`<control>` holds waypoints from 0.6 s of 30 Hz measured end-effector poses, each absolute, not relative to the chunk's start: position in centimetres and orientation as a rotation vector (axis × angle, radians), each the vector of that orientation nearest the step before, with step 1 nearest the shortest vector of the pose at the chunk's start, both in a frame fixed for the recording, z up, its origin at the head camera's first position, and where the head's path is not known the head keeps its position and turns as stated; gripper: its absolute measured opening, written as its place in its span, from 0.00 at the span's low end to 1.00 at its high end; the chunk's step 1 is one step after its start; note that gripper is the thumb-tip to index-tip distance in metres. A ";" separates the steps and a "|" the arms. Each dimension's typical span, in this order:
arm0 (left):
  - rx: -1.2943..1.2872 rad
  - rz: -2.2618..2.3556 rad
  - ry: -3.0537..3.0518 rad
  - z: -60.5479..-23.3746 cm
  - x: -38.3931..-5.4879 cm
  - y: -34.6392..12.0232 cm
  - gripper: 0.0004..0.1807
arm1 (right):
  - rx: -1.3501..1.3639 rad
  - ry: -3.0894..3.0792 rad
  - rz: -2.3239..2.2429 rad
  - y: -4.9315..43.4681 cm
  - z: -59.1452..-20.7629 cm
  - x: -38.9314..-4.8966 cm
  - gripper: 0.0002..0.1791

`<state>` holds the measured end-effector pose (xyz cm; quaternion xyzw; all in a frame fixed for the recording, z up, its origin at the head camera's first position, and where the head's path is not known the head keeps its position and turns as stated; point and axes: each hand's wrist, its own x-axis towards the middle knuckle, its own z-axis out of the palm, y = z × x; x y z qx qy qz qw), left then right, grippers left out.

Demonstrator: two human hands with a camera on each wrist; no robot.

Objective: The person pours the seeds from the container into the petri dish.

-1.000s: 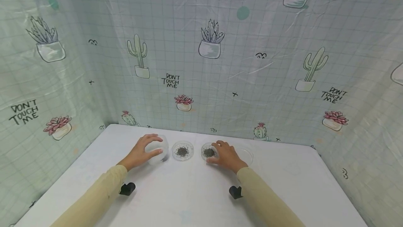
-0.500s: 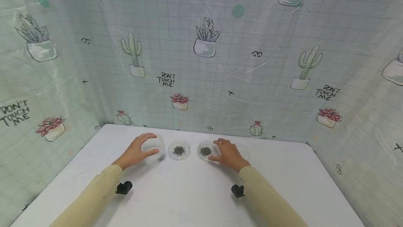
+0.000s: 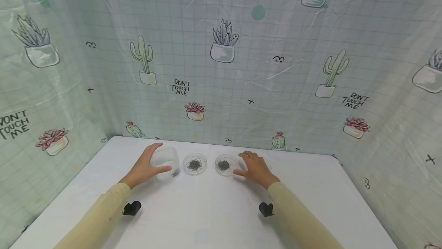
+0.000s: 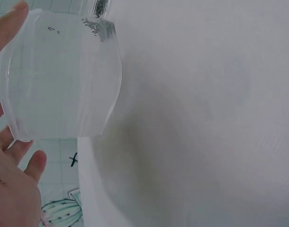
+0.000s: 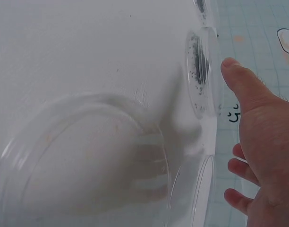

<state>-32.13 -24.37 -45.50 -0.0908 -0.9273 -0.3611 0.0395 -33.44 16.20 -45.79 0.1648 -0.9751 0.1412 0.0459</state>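
In the head view my left hand is spread beside a translucent plastic tub on the white table. In the left wrist view its thumb and fingers sit apart around the tub's rim; whether they touch it is unclear. My right hand is spread, holding nothing, just right of a clear petri dish with a dark granular heap inside. A second petri dish with similar dark granules stands between that dish and the tub. Clear round pieces, like petri lids, lie by the right hand, mostly hidden from the head camera.
The white table ends at a hanging sheet printed with cacti behind and at both sides. Black wrist pieces show beside each sleeve.
My left fingers have spread and drawn back leftward from the tub. The right hand has loosened and shifted right, off the petri dish. The head view has turned slightly.
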 end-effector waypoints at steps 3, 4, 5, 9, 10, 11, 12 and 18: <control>-0.257 -1.143 -2.858 -45.7 -32.0 -24.8 0.57 | 0.484 -2.976 0.428 16.7 -45.8 -33.3 0.40; -0.253 -1.158 -2.863 -45.7 -32.0 -24.9 0.58 | 0.480 -2.971 0.424 16.9 -45.9 -33.3 0.40; -0.249 -1.172 -2.869 -45.8 -32.0 -24.9 0.58 | 0.473 -2.973 0.424 17.1 -45.8 -33.3 0.40; -0.234 -1.210 -2.903 -46.0 -31.9 -25.2 0.60 | 0.458 -2.979 0.433 17.8 -45.8 -33.2 0.40; -0.228 -1.216 -2.915 -46.1 -32.0 -25.2 0.61 | 0.450 -2.988 0.440 17.9 -45.8 -33.2 0.40; -0.221 -1.220 -2.928 -46.1 -32.0 -25.3 0.61 | 0.439 -3.000 0.440 18.0 -45.8 -33.1 0.40; -0.217 -1.223 -2.940 -46.2 -32.0 -25.3 0.62 | 0.431 -3.005 0.438 18.2 -45.8 -33.1 0.40; -0.187 -1.244 -2.982 -46.7 -32.0 -25.2 0.64 | 0.412 -2.993 0.436 19.2 -45.7 -32.8 0.40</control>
